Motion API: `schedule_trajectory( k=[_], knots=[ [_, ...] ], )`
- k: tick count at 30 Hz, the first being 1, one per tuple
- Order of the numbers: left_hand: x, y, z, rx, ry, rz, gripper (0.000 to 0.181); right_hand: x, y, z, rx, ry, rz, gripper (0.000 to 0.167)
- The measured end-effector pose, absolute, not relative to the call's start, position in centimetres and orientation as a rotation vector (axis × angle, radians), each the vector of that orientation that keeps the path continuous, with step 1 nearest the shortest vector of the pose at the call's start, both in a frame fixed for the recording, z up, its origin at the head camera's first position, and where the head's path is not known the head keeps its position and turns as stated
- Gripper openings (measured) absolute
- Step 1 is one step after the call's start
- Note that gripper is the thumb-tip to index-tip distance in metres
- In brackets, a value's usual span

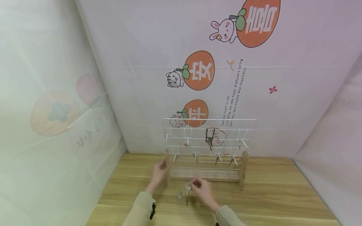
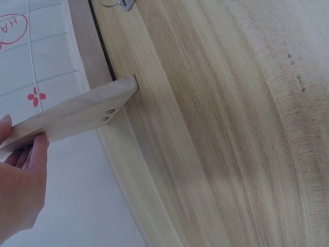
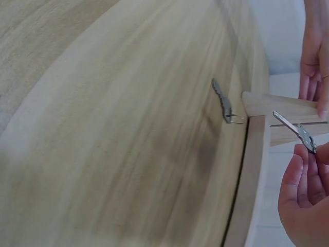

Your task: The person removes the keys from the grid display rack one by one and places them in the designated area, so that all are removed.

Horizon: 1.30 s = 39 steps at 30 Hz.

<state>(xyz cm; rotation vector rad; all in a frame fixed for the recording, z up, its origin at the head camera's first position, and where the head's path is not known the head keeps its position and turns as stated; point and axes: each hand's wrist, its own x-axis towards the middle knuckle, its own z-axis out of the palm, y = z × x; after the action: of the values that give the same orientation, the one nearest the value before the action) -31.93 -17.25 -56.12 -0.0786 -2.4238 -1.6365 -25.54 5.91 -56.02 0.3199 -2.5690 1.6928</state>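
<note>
– State hand positions.
– Apart: my left hand (image 2: 23, 190) grips the wooden post (image 2: 77, 109); my right hand (image 3: 308, 198) pinches a key (image 3: 307, 138) by its head. Another key (image 3: 222, 103) lies between them.
– Technique?
– I should brace the post lightly, leaving the blade uncovered.

The head view is bright, the wrist views dimmer, soft shadows marking the tabletop (image 3: 113, 149).

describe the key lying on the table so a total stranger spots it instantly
On the wooden table stands a wooden-legged white wire rack. In front of it, just left of the person's right grip, lies a small silvery key. It rests on the wood itself, while the neighbouring key is held up in that grip.
</note>
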Motion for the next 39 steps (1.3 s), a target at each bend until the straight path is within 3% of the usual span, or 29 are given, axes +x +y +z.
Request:
schedule_trajectory(
  k=[17,39],
  knots=[
    [-32.0,-17.4,-56.0,-0.081,-2.458,-1.601,0.047,-26.2,5.9,-59.5,0.376,-2.624,1.616,0.012],
    [-32.2,-17.4,-56.5,-0.107,-2.430,-1.593,0.043,-26.7,5.3,-60.9,0.330,-2.668,1.609,0.008]
  ],
)
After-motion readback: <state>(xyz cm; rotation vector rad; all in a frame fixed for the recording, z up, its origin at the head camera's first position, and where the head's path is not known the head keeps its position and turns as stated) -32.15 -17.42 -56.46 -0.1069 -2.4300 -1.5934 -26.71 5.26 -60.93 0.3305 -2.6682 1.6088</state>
